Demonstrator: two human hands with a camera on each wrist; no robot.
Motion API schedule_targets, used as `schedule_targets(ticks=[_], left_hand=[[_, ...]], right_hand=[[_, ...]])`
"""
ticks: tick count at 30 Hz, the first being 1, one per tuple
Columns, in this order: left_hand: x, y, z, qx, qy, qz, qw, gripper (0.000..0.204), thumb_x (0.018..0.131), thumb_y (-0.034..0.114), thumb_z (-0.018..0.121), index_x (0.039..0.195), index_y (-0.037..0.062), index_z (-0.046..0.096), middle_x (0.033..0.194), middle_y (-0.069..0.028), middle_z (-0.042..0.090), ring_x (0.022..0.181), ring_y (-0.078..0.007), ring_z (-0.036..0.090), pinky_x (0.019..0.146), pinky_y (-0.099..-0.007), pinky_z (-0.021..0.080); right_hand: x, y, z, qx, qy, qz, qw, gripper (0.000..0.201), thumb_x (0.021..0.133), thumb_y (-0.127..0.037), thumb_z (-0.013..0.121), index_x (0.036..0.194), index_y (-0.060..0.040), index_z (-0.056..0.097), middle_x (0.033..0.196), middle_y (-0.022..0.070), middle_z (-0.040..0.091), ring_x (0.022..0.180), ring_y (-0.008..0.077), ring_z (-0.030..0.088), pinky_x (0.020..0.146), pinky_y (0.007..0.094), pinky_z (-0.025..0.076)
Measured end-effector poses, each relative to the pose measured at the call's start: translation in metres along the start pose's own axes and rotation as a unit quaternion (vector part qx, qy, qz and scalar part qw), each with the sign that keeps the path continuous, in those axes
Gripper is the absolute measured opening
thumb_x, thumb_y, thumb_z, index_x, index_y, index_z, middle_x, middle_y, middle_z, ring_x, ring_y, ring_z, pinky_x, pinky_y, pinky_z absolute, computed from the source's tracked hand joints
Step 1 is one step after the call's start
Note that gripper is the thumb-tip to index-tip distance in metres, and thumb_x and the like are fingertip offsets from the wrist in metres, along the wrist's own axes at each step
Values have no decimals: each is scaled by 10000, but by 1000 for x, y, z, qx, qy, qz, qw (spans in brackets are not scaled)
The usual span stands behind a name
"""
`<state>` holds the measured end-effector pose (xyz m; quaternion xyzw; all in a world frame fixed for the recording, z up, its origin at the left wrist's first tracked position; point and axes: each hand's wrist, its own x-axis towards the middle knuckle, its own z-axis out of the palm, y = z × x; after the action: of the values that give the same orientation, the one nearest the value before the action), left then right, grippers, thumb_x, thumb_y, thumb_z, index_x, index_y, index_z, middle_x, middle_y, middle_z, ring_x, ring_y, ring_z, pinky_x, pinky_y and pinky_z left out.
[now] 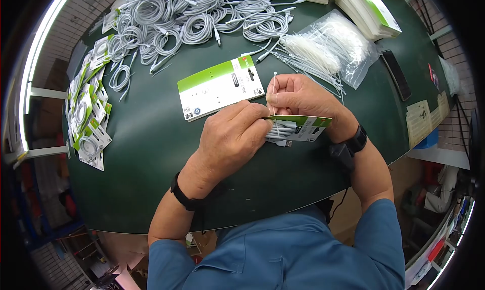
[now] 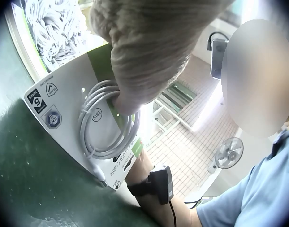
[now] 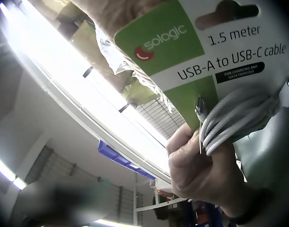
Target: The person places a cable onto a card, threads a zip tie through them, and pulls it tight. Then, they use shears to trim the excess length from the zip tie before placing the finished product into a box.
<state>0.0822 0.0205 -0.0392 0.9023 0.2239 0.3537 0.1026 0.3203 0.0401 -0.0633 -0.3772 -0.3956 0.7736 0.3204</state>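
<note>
My left hand (image 1: 227,136) grips a white-and-green packaging card (image 1: 308,130) by its edge, with a coiled grey-white USB cable (image 1: 281,130) lying on the card's face. In the left wrist view the round coil (image 2: 85,120) shows against the card, its plug near the lower edge. Between thumb and forefinger, my right hand (image 1: 303,98) pinches a thin white cable tie (image 1: 275,82) that stands up behind the card. A pale tie strand crosses the coil in the head view. Just beyond the hands, a second packaging card (image 1: 212,95) lies flat on the table.
Many coiled cables (image 1: 197,27) heap along the table's far side. A plastic bag of white cable ties (image 1: 333,47) lies at the back right, near stacked cards (image 1: 366,12) and a black phone (image 1: 396,75). Carded cables (image 1: 91,113) pile at the left edge.
</note>
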Motion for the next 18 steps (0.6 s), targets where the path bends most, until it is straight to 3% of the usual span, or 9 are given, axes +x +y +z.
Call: schedule_targets(ticks=[3, 7, 13, 18], left_hand=[[1, 0, -2, 6, -9, 3, 1000, 331, 629, -14, 868, 897, 62, 689, 989, -52, 735, 814, -233, 722, 692, -357, 582], [0, 1, -3, 6, -26, 4, 1000, 331, 618, -12, 857, 894, 63, 689, 1009, -53, 738, 824, -233, 728, 690, -359, 585], [1, -2, -3, -5, -26, 15, 1000, 319, 623, -10, 850, 886, 53, 681, 1019, -54, 737, 855, -234, 741, 704, -353, 600], [2, -1, -2, -14, -26, 18, 999, 298, 642, -21, 831, 883, 49, 670, 1025, -62, 735, 868, -236, 746, 723, -356, 611]], right_hand=[[2, 5, -6, -5, -9, 10, 1000, 158, 1005, -158, 778, 996, -28, 690, 926, 48, 756, 749, 53, 675, 668, 195, 551], [1, 10, -10, -25, -84, -11, 996, 170, 994, -166, 786, 1013, -18, 704, 929, 26, 749, 787, 62, 660, 699, 217, 536], [-2, 1, -10, -51, -47, -4, 998, 150, 1016, -161, 756, 1021, -23, 697, 936, 46, 763, 771, 57, 687, 682, 200, 555], [-2, -3, -8, 25, -36, 21, 999, 141, 1070, -172, 691, 1057, -33, 671, 916, 71, 774, 738, 58, 707, 649, 167, 566]])
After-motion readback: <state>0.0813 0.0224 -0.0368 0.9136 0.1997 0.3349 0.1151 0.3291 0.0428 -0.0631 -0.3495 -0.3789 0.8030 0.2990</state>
